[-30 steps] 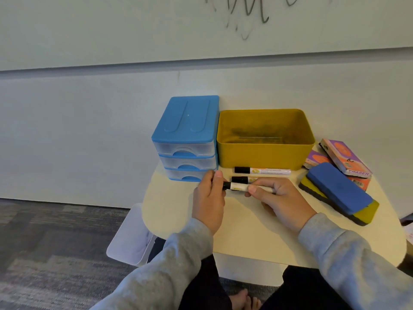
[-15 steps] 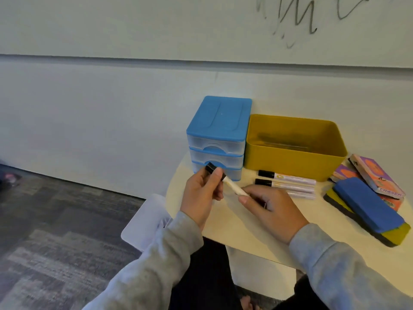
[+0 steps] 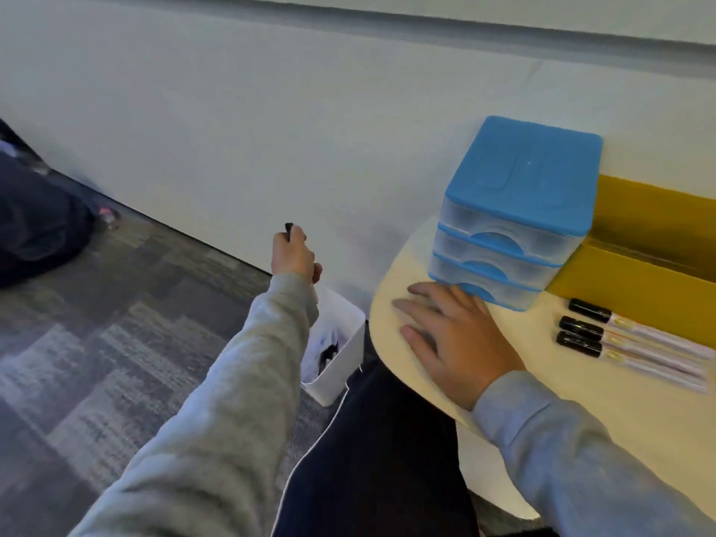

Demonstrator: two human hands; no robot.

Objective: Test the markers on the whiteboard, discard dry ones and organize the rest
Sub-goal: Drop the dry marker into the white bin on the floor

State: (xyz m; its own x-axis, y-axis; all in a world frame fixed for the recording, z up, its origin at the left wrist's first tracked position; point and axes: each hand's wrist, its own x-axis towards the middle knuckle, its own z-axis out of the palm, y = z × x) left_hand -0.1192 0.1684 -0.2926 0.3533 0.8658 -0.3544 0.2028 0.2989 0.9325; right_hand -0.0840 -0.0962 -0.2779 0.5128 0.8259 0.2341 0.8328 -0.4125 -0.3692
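The left hand point(image 3: 292, 253) has swung out from the table point(image 3: 391, 304) to about 10 o'clock, above the white bin point(image 3: 341, 366), fingers curled round a black-capped marker point(image 3: 288, 227), while the right hand point(image 3: 453, 335) now lies flat, fingers spread, on the table beside the three-drawer blue organizer point(image 3: 515, 211), three markers point(image 3: 620, 339) at 3 o'clock.

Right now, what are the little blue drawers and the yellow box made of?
The drawers look like plastic: a matte blue top, with cloudy see-through fronts. The yellow box is probably plastic too, with smooth, dull walls, though the blur leaves that open.
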